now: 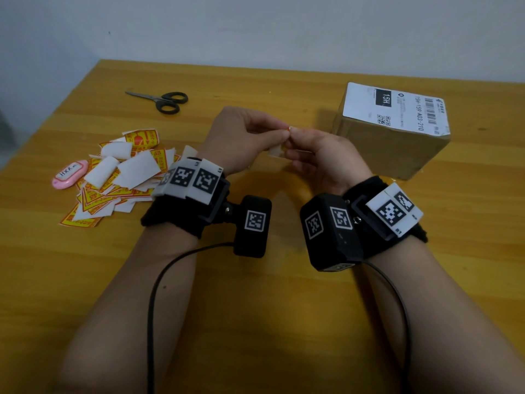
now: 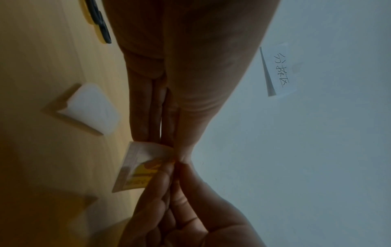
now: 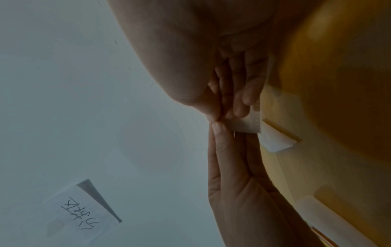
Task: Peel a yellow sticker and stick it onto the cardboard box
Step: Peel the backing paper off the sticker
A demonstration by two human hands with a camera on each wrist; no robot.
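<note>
Above the middle of the table, both hands meet fingertip to fingertip on one yellow sticker (image 1: 289, 128). My left hand (image 1: 279, 131) pinches its top corner, and my right hand (image 1: 297, 137) pinches the same corner from the other side. The white backing (image 1: 274, 151) hangs below the fingers. In the left wrist view the sticker (image 2: 141, 170) shows its yellow printed face, partly curled off the white backing. The right wrist view shows only the white back of the sticker (image 3: 245, 124). The cardboard box (image 1: 397, 149), with a white shipping label on top, stands on the table just right of the hands.
A pile of yellow stickers and white backings (image 1: 119, 177) lies at the left with a pink tag (image 1: 69, 174) beside it. Black scissors (image 1: 164, 100) lie further back. A handwritten paper note (image 2: 279, 70) hangs on the wall. Cables trail from both wrist cameras.
</note>
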